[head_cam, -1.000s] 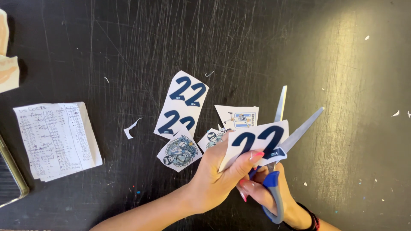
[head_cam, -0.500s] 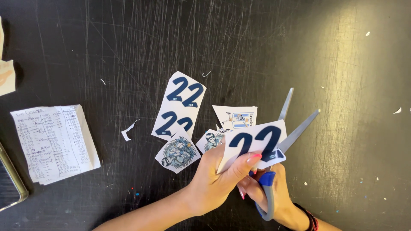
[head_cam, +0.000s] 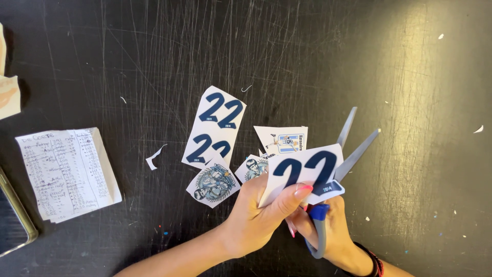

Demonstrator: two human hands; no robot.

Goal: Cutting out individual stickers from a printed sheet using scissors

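L hand pinches a small white paper cutout w/ dark blue digits, thumb on the front near the lower edge, fingers behind; grip closed on the paper. The cutout sits just above the L hand, tilted a bit, held up off the black table. R hand is right beside & partly under the L, fingers thru the blue-grey handle of the scissors, clenched on it. Blades stand open in a narrow V, pointing up & away from the R hand, w/ the cutout's right edge in front of them; can't tell if the paper sits betw. the blades or just ahead of them.

Handling, as a judgement: the paper looks thin, light & floppy, prob. glossy print, so it bends easily & could tear or slip if pinched at a corner only. Best hold is close to the cut line, thumb flat, so the edge stays stiff at the blades.

Just beyond the L hand, lying flat: a taller strip w/ two digit pairs, a round-ish printed picture piece, a small rectangular printed card. Well to the left of the L hand: a folded handwritten note, and a phone at the frame edge. A curled white scrap lies betw. note & strip; tiny white bits dot the table far right of the R hand.
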